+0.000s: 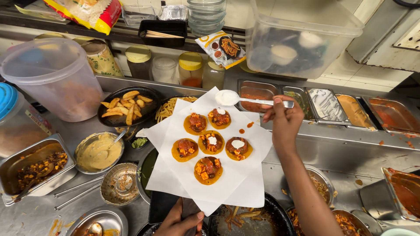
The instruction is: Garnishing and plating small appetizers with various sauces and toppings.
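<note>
My right hand (283, 118) holds a metal spoon (245, 99) loaded with white cream above the far edge of a white paper sheet (236, 183). On the paper lie several small round yellow crisps (208, 170) topped with red sauce and paneer cubes; three carry a dab of white cream. My left hand (180, 220) grips the near edge of a dark tray (162, 206) under the paper, thumb on top.
Black bowl of potato wedges (127, 106), fries (168, 108), a steel bowl of beige sauce (98, 152), a corn mix tray (37, 168), steel sauce containers (328, 105) at right, lidded jars (190, 69) and plastic tubs (52, 78) behind, pans with food (253, 216) in front.
</note>
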